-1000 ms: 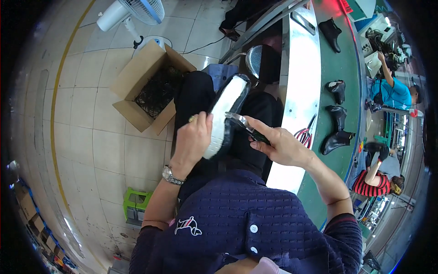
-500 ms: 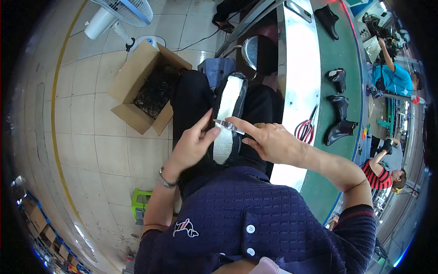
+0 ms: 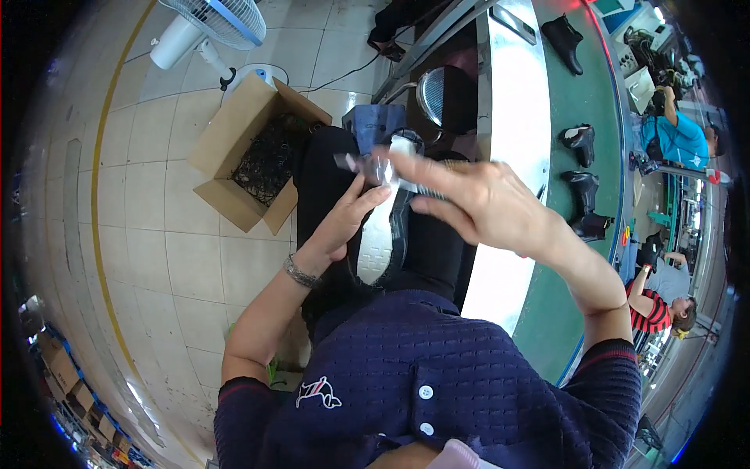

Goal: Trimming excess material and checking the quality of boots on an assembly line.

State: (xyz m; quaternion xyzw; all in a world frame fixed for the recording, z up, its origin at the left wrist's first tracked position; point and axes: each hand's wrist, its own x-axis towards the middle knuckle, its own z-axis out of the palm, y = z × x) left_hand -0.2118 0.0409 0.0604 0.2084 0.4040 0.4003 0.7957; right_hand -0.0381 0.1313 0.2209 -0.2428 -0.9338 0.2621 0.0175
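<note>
An upturned black shoe (image 3: 377, 248) with a white underside lies lengthwise between my thighs, its toe end pointing away from me. My left hand (image 3: 351, 213) holds its left side, the thumb lying across the white surface. Over the far half of the shoe, my right hand (image 3: 491, 199) grips a knife-like tool (image 3: 380, 170) with a shiny metal blade. Motion smears the blade and fingers, so its exact contact with the shoe cannot be made out.
A cardboard box (image 3: 219, 144) of black scraps stands left, with a fan (image 3: 223, 23) beyond. At right, a white bench (image 3: 512, 117) borders a green surface (image 3: 539, 320) bearing black boots (image 3: 582, 195). A stool (image 3: 431, 98) sits ahead. Two people work far right.
Both hands have moved farther from me along the shoe, the right hand carrying the tool toward its far end. The left thumb now lies across the white underside.
</note>
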